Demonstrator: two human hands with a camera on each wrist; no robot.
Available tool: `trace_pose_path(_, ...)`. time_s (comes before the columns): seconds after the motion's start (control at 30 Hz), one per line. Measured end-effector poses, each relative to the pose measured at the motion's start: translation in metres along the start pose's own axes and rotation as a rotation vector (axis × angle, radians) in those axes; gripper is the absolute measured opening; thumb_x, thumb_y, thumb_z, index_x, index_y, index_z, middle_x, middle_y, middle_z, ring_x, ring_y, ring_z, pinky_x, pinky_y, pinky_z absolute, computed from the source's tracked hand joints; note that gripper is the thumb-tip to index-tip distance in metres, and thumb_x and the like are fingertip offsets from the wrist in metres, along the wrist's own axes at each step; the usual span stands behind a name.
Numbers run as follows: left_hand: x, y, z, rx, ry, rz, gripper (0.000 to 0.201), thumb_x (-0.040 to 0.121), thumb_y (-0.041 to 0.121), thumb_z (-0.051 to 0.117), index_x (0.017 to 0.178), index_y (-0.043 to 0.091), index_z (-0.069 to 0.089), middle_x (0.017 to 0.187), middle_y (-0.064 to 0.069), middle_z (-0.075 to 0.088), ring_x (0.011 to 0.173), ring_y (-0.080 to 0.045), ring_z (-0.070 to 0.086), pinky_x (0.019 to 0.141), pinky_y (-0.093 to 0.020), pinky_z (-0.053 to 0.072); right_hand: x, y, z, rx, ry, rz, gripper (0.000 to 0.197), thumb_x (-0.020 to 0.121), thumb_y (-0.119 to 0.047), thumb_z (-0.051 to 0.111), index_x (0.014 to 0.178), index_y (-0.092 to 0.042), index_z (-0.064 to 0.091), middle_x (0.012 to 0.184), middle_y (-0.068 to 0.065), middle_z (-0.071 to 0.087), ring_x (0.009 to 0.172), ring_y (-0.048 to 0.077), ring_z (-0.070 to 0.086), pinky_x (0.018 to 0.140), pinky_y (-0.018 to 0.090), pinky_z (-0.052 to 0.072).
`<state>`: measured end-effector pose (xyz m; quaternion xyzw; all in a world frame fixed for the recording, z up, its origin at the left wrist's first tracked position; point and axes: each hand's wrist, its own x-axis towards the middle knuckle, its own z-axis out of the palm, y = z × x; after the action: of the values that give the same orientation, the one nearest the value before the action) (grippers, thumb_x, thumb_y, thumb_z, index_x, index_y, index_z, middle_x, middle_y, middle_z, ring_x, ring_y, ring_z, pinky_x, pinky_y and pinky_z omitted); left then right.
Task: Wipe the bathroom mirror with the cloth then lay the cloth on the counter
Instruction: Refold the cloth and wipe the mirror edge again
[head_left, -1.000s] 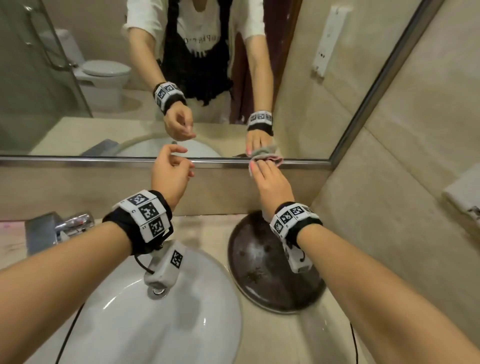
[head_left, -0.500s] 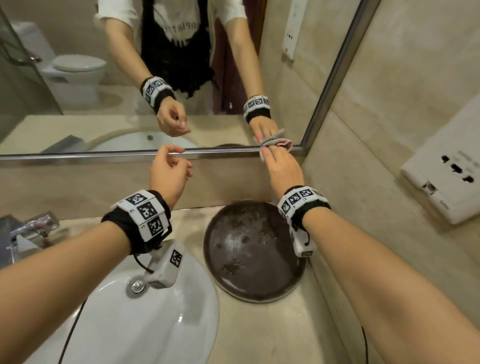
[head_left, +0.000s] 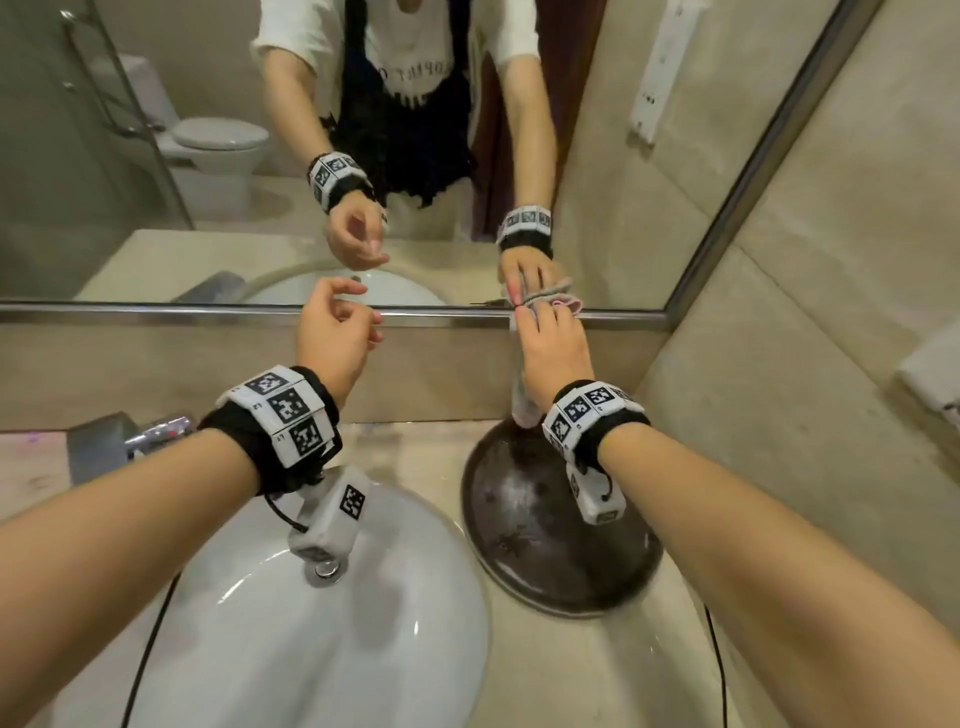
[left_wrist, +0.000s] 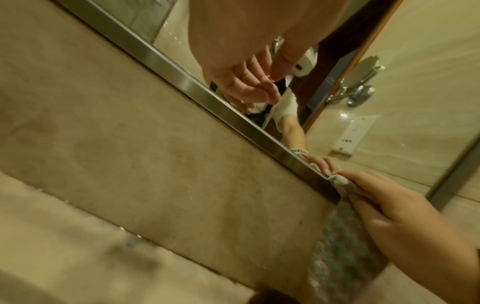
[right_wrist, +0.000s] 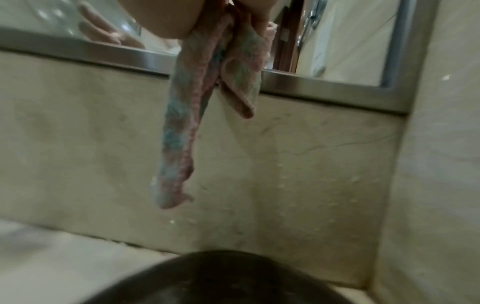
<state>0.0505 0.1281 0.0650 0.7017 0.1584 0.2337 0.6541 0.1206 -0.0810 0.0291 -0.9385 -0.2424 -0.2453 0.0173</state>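
My right hand (head_left: 540, 318) grips a bunched pink and pale blue cloth (head_left: 522, 400) against the mirror (head_left: 218, 249), on its metal bottom edge (head_left: 208, 310) left of the lower right corner. Most of the cloth (right_wrist: 182, 133) hangs down in front of the wall strip below the mirror, and a short fold sticks out above my fingers. In the left wrist view the right hand (left_wrist: 363, 197) pinches the cloth (left_wrist: 342, 257) on the frame. My left hand (head_left: 359, 312) hovers near the same edge, fingers loosely curled, holding nothing. The beige counter (head_left: 415, 452) lies below.
A white basin (head_left: 311, 639) sits under my left wrist, with a chrome tap (head_left: 156, 431) at the far left. A dark round tray (head_left: 519, 540) lies on the counter under my right wrist. A tiled side wall with a white socket (head_left: 930, 374) closes the right.
The right hand slid the cloth along the mirror's bottom edge toward the right corner, then back left. The left hand hardly moved. The head view swung right and returned.
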Motion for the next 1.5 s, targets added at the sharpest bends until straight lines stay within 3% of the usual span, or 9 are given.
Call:
trace_pose_path(0.33,0.044,0.009,-0.156,-0.042,0.139,0.018,0.032,0.088,-0.007,0.042,0.084,0.024,0.047,0.071,-0.002,0.056,0.043,0.003,0.052,0.044,-0.009,0.042,0.038,-0.138,0.004,0.048,0.063,-0.225,0.029,0.073,-0.006,0.050,0.098,-0.003,0.066,0.088,0.015,0.067,0.076,0.032,0.063,0.063,0.034,0.052)
trace_pose_path(0.53,0.066,0.001,-0.272,0.042,0.237,0.037,0.030,0.087,-0.008,0.038,0.089,0.020,0.047,0.071,-0.002,0.058,0.040,0.004,0.054,0.045,-0.010,0.042,0.076,-0.260,-0.001,0.143,-0.218,-0.415,0.092,0.026,-0.011,0.093,0.112,-0.001,0.063,0.107,0.012,0.067,0.095,0.030,0.064,0.085,0.036,0.053)
trace_pose_path(0.6,0.070,-0.003,-0.311,0.047,0.282,0.026,0.033,0.086,-0.009,0.038,0.086,0.023,0.046,0.070,-0.002,0.058,0.039,0.004,0.053,0.045,-0.011,0.042,0.091,-0.304,-0.003,0.170,-0.271,-0.457,0.090,0.034,-0.009,0.092,0.118,0.001,0.060,0.115,0.015,0.065,0.104,0.032,0.062,0.094,0.038,0.049)
trace_pose_path(0.83,0.078,-0.019,-0.413,0.036,0.391,-0.020,0.029,0.084,-0.011,0.038,0.095,0.014,0.049,0.068,-0.001,0.056,0.040,0.004,0.050,0.043,-0.009,0.040,0.135,-0.431,0.005,0.183,-0.145,-0.704,0.032,0.067,0.000,0.067,0.098,0.001,0.070,0.093,0.015,0.072,0.079,0.030,0.069,0.065,0.037,0.059)
trace_pose_path(0.97,0.085,-0.031,-0.446,0.050,0.423,-0.049,0.026,0.086,-0.009,0.039,0.096,0.014,0.049,0.068,-0.001,0.057,0.041,0.004,0.051,0.049,-0.013,0.043,0.157,-0.495,0.017,0.096,-0.229,-0.790,0.044,0.073,-0.012,0.034,0.093,0.000,0.072,0.087,0.014,0.072,0.073,0.030,0.069,0.057,0.036,0.058)
trace_pose_path(1.13,0.087,-0.035,-0.460,0.026,0.450,-0.066,0.023,0.087,-0.006,0.042,0.096,0.015,0.049,0.067,0.000,0.058,0.041,0.004,0.053,0.053,-0.018,0.046,0.177,-0.550,0.004,-0.129,-0.103,-0.841,0.046,0.074,-0.016,0.033,0.091,-0.011,0.076,0.088,0.001,0.074,0.081,0.019,0.067,0.071,0.028,0.051)
trace_pose_path(1.27,0.083,-0.029,-0.461,0.002,0.449,-0.069,0.024,0.088,-0.005,0.041,0.099,0.013,0.050,0.068,0.000,0.058,0.041,0.005,0.052,0.052,-0.013,0.045,0.210,-0.568,-0.037,-0.333,0.101,-0.835,0.045,0.089,-0.024,0.046,0.132,-0.012,0.054,0.134,0.005,0.057,0.129,0.024,0.047,0.113,0.046,0.027)
trace_pose_path(1.37,0.086,-0.017,-0.466,-0.024,0.451,-0.045,0.024,0.087,-0.006,0.042,0.097,0.015,0.051,0.068,-0.001,0.058,0.041,0.005,0.051,0.059,-0.023,0.045,0.238,-0.570,-0.078,-0.359,0.123,-0.819,0.056,0.093,-0.017,0.016,0.146,-0.008,0.031,0.149,0.009,0.037,0.141,0.027,0.027,0.112,0.054,-0.002)
trace_pose_path(1.5,0.096,0.004,-0.473,-0.046,0.461,0.020,0.030,0.087,-0.007,0.044,0.090,0.022,0.051,0.068,-0.001,0.059,0.042,0.005,0.052,0.059,-0.024,0.044,0.267,-0.553,-0.125,-0.270,0.185,-0.662,0.059,0.093,-0.021,0.007,0.151,-0.015,0.017,0.157,0.006,0.021,0.146,0.025,0.012,0.117,0.055,-0.003)
